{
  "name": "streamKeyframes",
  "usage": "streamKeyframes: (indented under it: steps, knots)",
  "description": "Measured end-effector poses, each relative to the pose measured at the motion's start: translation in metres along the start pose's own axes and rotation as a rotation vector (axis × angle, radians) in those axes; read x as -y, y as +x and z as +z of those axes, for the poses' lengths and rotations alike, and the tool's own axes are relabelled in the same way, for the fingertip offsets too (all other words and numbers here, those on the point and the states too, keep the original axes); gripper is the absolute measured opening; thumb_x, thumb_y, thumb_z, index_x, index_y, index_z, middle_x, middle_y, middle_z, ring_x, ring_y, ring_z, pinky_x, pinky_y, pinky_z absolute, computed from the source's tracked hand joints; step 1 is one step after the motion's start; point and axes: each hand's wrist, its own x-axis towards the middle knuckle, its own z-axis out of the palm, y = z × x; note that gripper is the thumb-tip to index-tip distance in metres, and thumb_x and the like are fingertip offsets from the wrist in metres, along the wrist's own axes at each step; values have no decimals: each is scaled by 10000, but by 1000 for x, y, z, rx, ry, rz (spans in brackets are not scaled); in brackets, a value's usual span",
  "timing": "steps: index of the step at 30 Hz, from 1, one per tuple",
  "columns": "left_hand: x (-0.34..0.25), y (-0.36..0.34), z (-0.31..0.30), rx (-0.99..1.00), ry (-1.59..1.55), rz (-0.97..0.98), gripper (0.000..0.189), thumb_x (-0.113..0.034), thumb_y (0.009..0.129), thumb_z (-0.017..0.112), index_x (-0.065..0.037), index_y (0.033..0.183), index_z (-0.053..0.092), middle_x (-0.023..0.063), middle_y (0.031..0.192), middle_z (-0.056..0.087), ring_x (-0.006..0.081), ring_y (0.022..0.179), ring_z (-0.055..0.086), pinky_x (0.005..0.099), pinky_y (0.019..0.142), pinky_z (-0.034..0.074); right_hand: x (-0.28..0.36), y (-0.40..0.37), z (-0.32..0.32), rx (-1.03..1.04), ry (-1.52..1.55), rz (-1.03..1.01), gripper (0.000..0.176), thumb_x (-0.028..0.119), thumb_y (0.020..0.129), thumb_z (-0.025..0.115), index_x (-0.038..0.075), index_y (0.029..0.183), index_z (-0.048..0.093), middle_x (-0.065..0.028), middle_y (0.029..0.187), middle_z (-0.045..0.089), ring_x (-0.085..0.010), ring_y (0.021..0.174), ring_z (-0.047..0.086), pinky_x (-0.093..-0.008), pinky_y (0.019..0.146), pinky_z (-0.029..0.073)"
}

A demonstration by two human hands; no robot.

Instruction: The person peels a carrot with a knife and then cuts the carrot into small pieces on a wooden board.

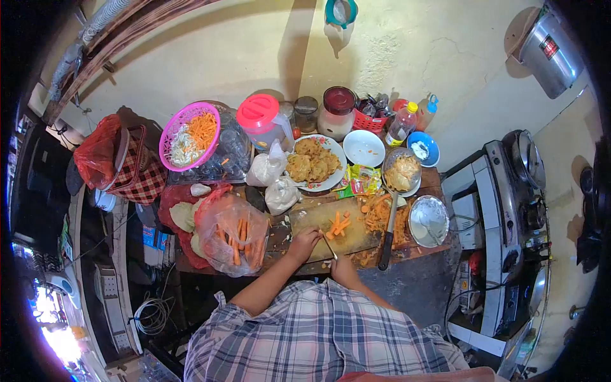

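Note:
My right hand [344,270] is closed around a small knife [330,247] at the front edge of the wooden cutting board [309,218]. The blade slants up and left toward my left hand [306,242]. My left hand is closed at the board's lower edge, its fingertips beside the blade tip; what they pinch is too small to make out. Several cut carrot pieces [339,224] lie on the board just beyond both hands. Orange carrot peelings [380,213] are heaped at the right. Left of my left hand sits a clear plastic bag of carrots [237,240].
A plate of fritters [314,162], a white bowl [364,149] and a lidded pitcher [264,121] stand behind the board. A pink basket [162,141] holds shredded vegetables. A black-handled skimmer [386,249] crosses the right side near a metal bowl [429,220]. A stove [509,235] stands farther right.

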Motion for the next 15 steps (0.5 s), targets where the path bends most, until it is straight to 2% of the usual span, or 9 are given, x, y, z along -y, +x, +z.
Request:
streamKeyframes:
  steps: [3,5,8,15]
  knots:
    - [-1,0,2,0,-10,-15,129,-108,806,633,17,793,608,143,855,591,323,801,587,379,699,483,-11,-9,2,105,-26,127,248,185,887,468,-49,959,506,-316,767,589,-483,727,589,-551,656,465]
    - [0,-1,2,8,-4,-36,127,-105,804,632,18,790,605,144,854,586,325,803,584,380,701,481,-8,-8,0,18,23,41,239,169,881,482,-68,896,512,-309,704,574,-482,673,574,-544,626,454]
    - [-3,0,0,8,6,-16,126,-103,806,629,19,786,602,149,842,581,328,803,583,382,699,480,9,-6,-10,-26,6,-8,228,165,885,482,-61,895,509,-318,720,571,-488,689,572,-540,624,449]
    - [1,-2,3,18,-14,-38,119,-98,797,633,15,781,599,145,824,577,331,793,580,390,687,478,10,1,-7,1,12,1,235,182,898,474,-51,889,495,-309,723,578,-483,697,575,-529,621,454]
